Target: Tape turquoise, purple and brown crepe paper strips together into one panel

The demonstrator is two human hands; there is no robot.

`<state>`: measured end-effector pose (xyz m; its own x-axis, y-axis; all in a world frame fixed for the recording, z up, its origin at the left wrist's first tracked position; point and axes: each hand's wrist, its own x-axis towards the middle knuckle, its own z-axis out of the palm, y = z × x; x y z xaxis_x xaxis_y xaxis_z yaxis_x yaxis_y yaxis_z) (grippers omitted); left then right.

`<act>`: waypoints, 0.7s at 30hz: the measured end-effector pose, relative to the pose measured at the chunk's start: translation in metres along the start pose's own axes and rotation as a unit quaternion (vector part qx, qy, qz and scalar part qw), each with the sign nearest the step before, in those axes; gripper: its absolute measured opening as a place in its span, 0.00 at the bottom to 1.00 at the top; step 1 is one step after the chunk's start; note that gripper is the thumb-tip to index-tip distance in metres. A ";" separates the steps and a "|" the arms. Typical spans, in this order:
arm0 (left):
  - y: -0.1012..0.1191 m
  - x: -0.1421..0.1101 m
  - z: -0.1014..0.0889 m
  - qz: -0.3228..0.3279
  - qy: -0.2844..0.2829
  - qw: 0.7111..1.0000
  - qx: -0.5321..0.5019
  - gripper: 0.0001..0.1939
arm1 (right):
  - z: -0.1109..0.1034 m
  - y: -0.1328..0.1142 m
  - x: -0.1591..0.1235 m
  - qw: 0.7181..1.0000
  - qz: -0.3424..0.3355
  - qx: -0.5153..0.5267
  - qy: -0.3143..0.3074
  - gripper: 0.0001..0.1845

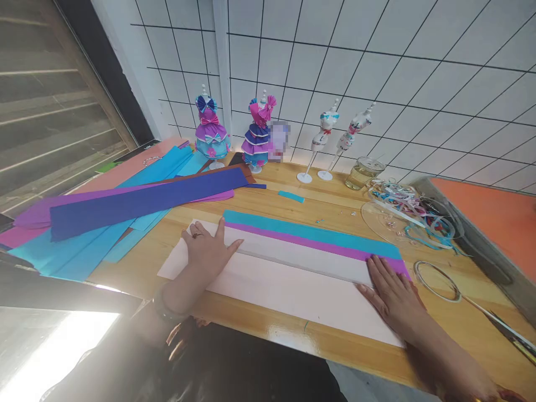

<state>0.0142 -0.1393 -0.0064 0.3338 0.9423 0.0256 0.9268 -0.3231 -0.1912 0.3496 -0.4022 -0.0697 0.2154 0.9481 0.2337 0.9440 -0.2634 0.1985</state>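
A long white sheet (285, 285) lies across the wooden table (326, 206), folded lengthwise. Behind it run a purple strip (310, 243) and a teal strip (310, 229). My left hand (207, 248) presses flat on the sheet's left end, fingers spread, a ring on one finger. At the right end my right hand (391, 293) lies flat, fingers stretched over the sheet and the purple strip's end. Neither hand holds anything.
Blue, purple and teal paper sheets (125, 206) are piled at the left. Two dressed mini mannequins (211, 131) and two bare ones (322, 137) stand by the tiled wall. A glass jar (363, 172), a ribbon tangle (408, 209) and scissors (460, 290) lie at the right.
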 end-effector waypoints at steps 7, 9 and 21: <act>0.000 0.000 0.002 -0.002 -0.002 1.000 -0.018 0.39 | -0.029 -0.045 0.021 0.998 0.054 -0.004 0.038 0.45; -0.001 0.000 0.004 -0.001 0.007 1.000 -0.025 0.39 | -0.042 -0.079 0.039 0.996 0.033 0.059 0.050 0.44; -0.002 0.000 0.007 0.000 0.004 1.000 -0.010 0.41 | -0.064 -0.213 0.107 0.963 -0.177 0.195 -0.058 0.43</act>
<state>0.0113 -0.1384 -0.0127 0.3351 0.9416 0.0338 0.9301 -0.3248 -0.1718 0.1554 -0.2555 -0.0262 -0.1321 0.9856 0.1057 0.9806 0.1455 -0.1317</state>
